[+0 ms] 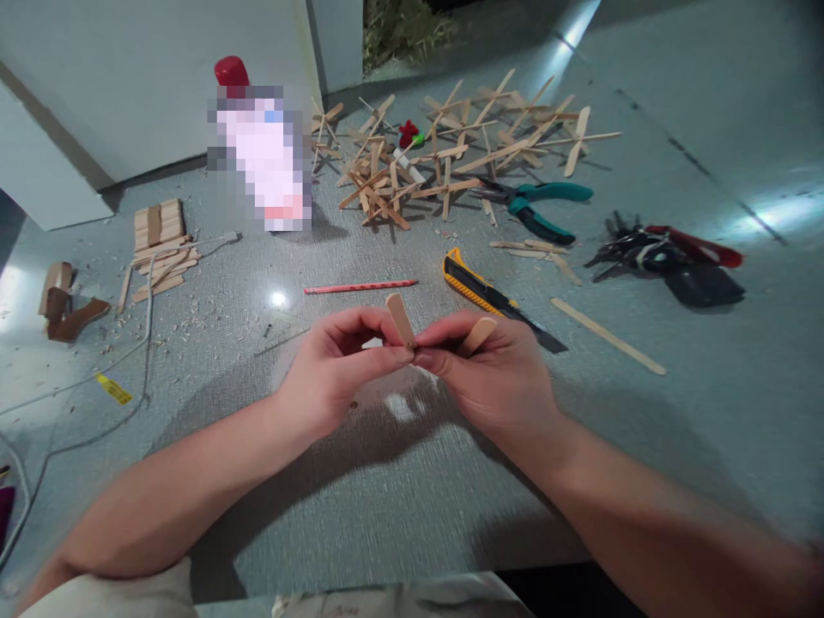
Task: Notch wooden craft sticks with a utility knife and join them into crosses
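A light wooden stick end (400,319) rises between the two hands at the near middle of the scene, and a second stick end (477,337) pokes out just to its right; the fingers hide whether both belong to one piece. The left hand (335,360) pinches the first between thumb and forefinger, while the right hand (499,369) is curled round the second, its thumb tip beside the left's. Holding so near the meeting point probably gives fine control over slim wood. Just beyond, a red pencil (360,287) lies left and a utility knife (480,287) right, its blade toward the near right; both seem placed for easy reach. A single loose stick (608,336) lies right of the knife. Farther off, pliers (547,210) rest against a heap of crossed sticks (446,189), perhaps set back to leave room to work. At far left, a stack of sticks (164,225) sits beside a cable (149,318), probably kept together as stock, and a bunch of keys (669,257) lies at far right.
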A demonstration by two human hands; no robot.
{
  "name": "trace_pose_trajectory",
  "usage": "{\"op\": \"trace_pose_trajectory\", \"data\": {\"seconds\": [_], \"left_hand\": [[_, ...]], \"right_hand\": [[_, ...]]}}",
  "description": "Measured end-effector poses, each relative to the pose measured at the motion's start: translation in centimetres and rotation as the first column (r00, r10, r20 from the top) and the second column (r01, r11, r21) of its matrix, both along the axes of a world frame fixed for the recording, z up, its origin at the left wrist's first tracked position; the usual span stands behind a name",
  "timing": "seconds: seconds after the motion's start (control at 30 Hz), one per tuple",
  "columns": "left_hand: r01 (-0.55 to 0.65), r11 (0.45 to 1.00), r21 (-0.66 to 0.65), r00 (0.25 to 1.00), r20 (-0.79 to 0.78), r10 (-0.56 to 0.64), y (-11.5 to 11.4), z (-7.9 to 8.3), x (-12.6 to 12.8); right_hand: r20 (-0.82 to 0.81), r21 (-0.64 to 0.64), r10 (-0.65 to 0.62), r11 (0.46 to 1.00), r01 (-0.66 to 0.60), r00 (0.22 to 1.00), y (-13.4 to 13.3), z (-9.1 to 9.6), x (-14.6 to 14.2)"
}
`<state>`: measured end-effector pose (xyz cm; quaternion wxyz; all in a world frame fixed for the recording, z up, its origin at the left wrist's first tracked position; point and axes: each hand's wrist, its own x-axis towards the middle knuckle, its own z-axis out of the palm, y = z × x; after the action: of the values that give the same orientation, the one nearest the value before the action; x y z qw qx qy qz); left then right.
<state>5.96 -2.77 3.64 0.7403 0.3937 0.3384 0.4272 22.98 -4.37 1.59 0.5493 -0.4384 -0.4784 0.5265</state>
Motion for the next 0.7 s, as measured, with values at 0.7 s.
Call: {"op": "trace_pose_trajectory", "data": {"seconds": [0.7], "left_hand": [[0.105, 0.941, 0.322, 0.985, -0.166, -0.053, 2.1, -0.2, -0.9]], "right_hand": [[0.071, -0.039, 0.083, 0.996, -0.081, 0.994, 0.4, 0.8, 0.2]]}}
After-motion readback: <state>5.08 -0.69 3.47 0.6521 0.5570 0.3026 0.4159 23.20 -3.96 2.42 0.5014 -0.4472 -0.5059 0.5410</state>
